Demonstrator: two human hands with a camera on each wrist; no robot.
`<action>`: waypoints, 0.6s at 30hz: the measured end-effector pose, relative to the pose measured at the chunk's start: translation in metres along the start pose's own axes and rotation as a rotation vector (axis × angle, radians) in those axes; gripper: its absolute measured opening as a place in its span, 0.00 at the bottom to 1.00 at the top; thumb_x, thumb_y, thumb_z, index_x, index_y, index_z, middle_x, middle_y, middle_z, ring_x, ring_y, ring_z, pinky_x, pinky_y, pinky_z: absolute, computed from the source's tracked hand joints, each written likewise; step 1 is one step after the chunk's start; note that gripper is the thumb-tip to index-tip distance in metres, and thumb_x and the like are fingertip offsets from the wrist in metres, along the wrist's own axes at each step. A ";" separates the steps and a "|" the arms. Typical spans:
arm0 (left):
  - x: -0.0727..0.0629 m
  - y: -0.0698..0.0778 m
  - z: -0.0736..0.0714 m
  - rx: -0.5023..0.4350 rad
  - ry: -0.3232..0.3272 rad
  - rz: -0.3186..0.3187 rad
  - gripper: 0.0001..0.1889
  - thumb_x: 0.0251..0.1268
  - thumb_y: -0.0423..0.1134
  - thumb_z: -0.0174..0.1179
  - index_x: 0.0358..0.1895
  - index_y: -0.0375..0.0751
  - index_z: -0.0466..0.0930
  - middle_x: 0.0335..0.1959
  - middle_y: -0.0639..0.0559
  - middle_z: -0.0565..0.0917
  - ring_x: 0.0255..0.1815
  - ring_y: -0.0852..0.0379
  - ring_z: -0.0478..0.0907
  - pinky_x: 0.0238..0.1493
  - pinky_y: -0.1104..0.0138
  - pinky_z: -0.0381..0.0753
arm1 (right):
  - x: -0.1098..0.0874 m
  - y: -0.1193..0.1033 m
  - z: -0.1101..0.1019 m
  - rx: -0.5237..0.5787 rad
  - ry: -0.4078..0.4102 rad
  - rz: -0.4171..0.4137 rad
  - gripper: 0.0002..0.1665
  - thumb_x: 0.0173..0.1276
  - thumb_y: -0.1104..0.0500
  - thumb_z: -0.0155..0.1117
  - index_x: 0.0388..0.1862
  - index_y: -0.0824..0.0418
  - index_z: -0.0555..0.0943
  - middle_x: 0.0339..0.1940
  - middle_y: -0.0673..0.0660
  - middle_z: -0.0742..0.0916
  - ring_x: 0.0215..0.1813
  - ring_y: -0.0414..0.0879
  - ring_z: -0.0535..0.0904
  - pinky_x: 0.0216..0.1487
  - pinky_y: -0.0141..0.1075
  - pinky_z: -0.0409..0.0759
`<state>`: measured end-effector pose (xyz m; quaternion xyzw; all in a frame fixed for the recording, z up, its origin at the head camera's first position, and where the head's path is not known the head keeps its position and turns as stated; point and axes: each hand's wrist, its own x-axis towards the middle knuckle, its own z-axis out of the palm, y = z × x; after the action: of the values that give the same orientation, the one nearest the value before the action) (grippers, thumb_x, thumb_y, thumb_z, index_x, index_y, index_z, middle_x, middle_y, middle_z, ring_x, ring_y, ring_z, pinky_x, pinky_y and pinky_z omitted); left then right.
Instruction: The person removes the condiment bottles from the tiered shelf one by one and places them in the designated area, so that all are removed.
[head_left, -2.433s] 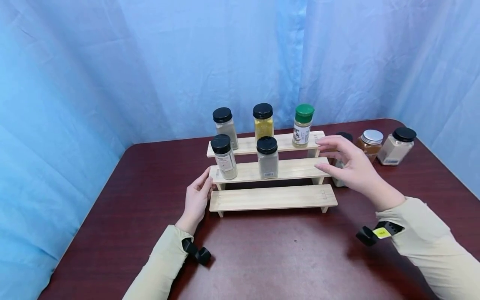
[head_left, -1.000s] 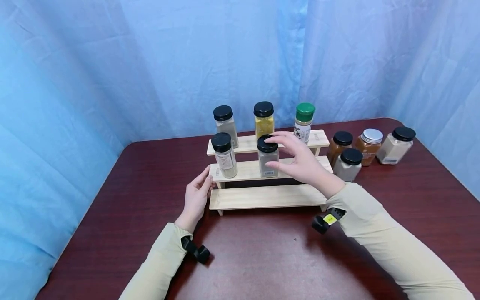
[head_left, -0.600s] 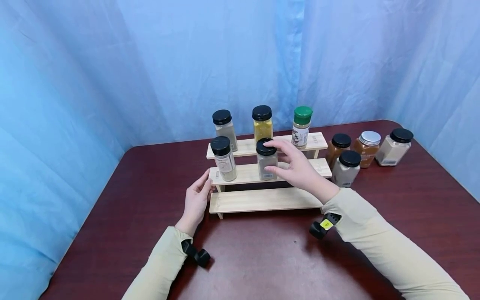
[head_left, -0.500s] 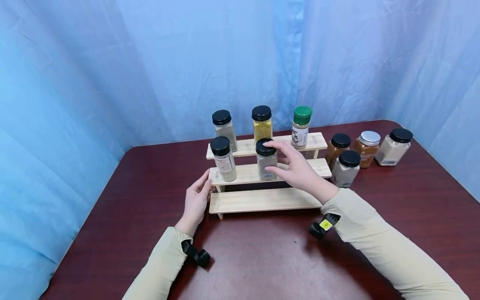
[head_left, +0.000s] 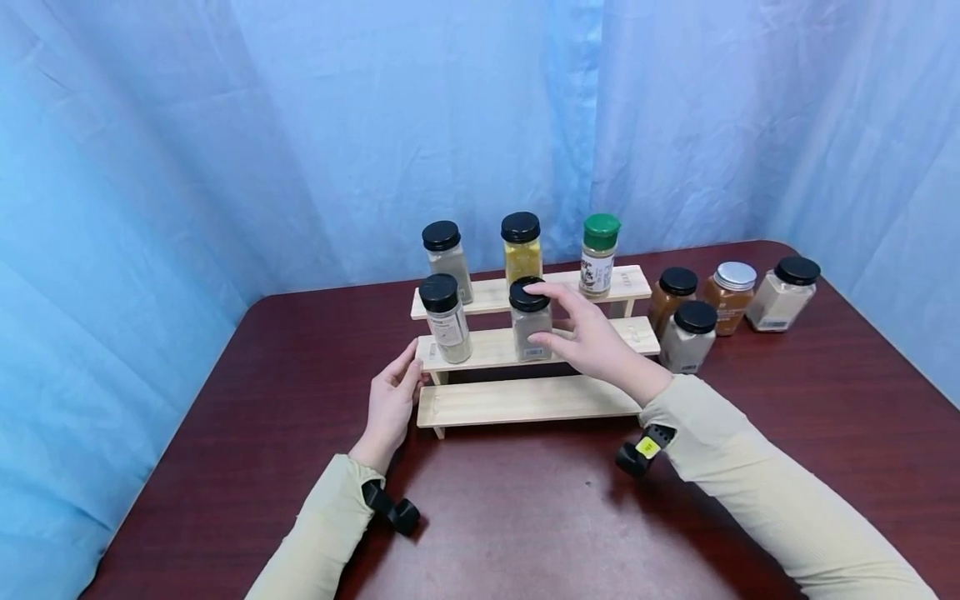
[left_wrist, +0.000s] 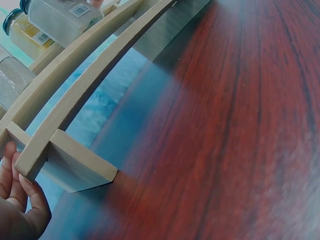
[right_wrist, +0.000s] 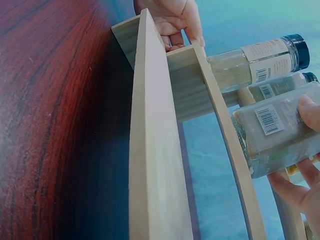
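Note:
A three-step wooden spice rack (head_left: 517, 402) stands on the dark red table. At its left end, my left hand (head_left: 392, 402) grips the edge of the middle step, with the thumb at the front. My right hand (head_left: 588, 337) holds an upright, black-lidded spice jar of greyish powder (head_left: 527, 332) at the middle of that step; thumb and fingers are round its right side. The right wrist view has the jar's barcode label (right_wrist: 270, 120) facing out. Left of it on the same step is a round black-capped shaker (head_left: 450, 335).
On the top step stand a grey-powder jar (head_left: 458, 277), a yellow-powder jar (head_left: 522, 257) and a green-capped shaker (head_left: 597, 271). Right of the rack, several jars are grouped on the table, among them a silver-lidded one (head_left: 729, 312) and a near pale one (head_left: 686, 348). Blue curtains (head_left: 375, 150) hang behind.
From beside the rack's right end, my right hand has moved left to the middle-step jar and taken hold of it. The left hand has stayed at the rack's left end.

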<state>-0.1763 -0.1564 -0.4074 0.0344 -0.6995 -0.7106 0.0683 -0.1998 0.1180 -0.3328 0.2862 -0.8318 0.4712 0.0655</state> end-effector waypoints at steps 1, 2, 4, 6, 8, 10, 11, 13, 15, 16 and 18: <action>0.000 0.000 0.000 0.001 0.001 -0.002 0.23 0.72 0.33 0.49 0.69 0.36 0.64 0.28 0.63 0.78 0.28 0.69 0.73 0.28 0.76 0.68 | 0.000 -0.001 0.000 -0.004 0.000 -0.002 0.35 0.61 0.67 0.66 0.67 0.59 0.65 0.66 0.63 0.70 0.66 0.58 0.68 0.57 0.51 0.75; 0.000 0.000 -0.001 0.003 0.007 -0.006 0.23 0.72 0.33 0.49 0.69 0.37 0.65 0.28 0.63 0.77 0.28 0.69 0.73 0.28 0.77 0.68 | 0.001 -0.001 0.000 -0.007 -0.001 -0.004 0.35 0.61 0.67 0.66 0.66 0.59 0.65 0.66 0.63 0.70 0.66 0.58 0.69 0.57 0.51 0.75; 0.000 0.000 -0.001 0.011 0.012 -0.008 0.23 0.72 0.33 0.49 0.68 0.38 0.65 0.27 0.62 0.77 0.28 0.69 0.73 0.28 0.77 0.68 | 0.001 -0.002 0.000 -0.010 -0.003 -0.005 0.35 0.61 0.67 0.66 0.66 0.60 0.65 0.65 0.63 0.70 0.66 0.58 0.69 0.57 0.52 0.75; 0.000 0.001 -0.001 0.018 0.021 -0.013 0.22 0.72 0.33 0.50 0.68 0.39 0.66 0.26 0.62 0.76 0.28 0.69 0.73 0.28 0.76 0.67 | 0.001 -0.003 0.000 -0.008 -0.007 -0.005 0.35 0.61 0.67 0.66 0.67 0.60 0.65 0.66 0.64 0.70 0.66 0.59 0.68 0.57 0.52 0.75; 0.001 0.001 -0.001 0.022 0.025 -0.011 0.22 0.72 0.33 0.50 0.68 0.39 0.67 0.26 0.62 0.76 0.28 0.68 0.73 0.28 0.76 0.67 | 0.001 -0.003 0.000 -0.007 -0.010 -0.006 0.35 0.61 0.67 0.66 0.67 0.60 0.65 0.66 0.64 0.70 0.66 0.59 0.68 0.57 0.52 0.75; 0.001 0.001 -0.001 0.024 0.021 -0.005 0.22 0.72 0.32 0.50 0.68 0.38 0.66 0.25 0.62 0.76 0.28 0.68 0.73 0.28 0.76 0.67 | 0.001 -0.004 0.000 -0.004 -0.008 -0.005 0.35 0.61 0.68 0.66 0.67 0.60 0.65 0.66 0.63 0.70 0.66 0.58 0.68 0.57 0.51 0.75; 0.001 0.001 -0.001 0.022 0.020 -0.004 0.23 0.72 0.33 0.50 0.68 0.38 0.66 0.25 0.62 0.76 0.28 0.68 0.73 0.28 0.75 0.67 | 0.001 -0.004 0.000 -0.003 -0.007 -0.006 0.35 0.61 0.68 0.66 0.67 0.60 0.65 0.66 0.63 0.70 0.66 0.58 0.68 0.57 0.51 0.75; 0.000 0.001 -0.001 0.021 0.015 0.001 0.23 0.72 0.33 0.49 0.68 0.37 0.65 0.25 0.63 0.76 0.28 0.68 0.73 0.28 0.75 0.67 | 0.001 -0.004 0.000 -0.001 -0.005 -0.007 0.35 0.61 0.68 0.66 0.66 0.60 0.65 0.66 0.63 0.70 0.66 0.58 0.68 0.57 0.51 0.75; 0.001 0.001 -0.001 0.018 0.014 0.000 0.23 0.72 0.32 0.49 0.68 0.37 0.65 0.26 0.63 0.77 0.28 0.68 0.73 0.28 0.76 0.67 | 0.000 -0.004 0.000 0.001 -0.002 -0.007 0.35 0.61 0.68 0.66 0.66 0.60 0.65 0.65 0.63 0.70 0.66 0.58 0.68 0.57 0.50 0.75; 0.001 0.001 0.000 0.019 0.015 -0.002 0.23 0.72 0.32 0.49 0.68 0.37 0.65 0.26 0.63 0.77 0.28 0.68 0.73 0.28 0.76 0.67 | 0.000 -0.004 0.000 0.000 0.000 -0.007 0.35 0.61 0.68 0.66 0.66 0.60 0.66 0.65 0.63 0.70 0.66 0.58 0.68 0.57 0.50 0.76; 0.001 0.000 0.000 0.013 0.015 -0.005 0.22 0.72 0.32 0.49 0.68 0.37 0.66 0.26 0.63 0.77 0.28 0.69 0.73 0.27 0.76 0.67 | 0.000 -0.003 0.000 -0.001 0.008 -0.007 0.35 0.60 0.68 0.66 0.66 0.60 0.66 0.65 0.63 0.71 0.66 0.57 0.69 0.57 0.50 0.76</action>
<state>-0.1770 -0.1560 -0.4069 0.0420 -0.7035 -0.7059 0.0712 -0.1978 0.1165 -0.3304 0.2872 -0.8307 0.4716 0.0707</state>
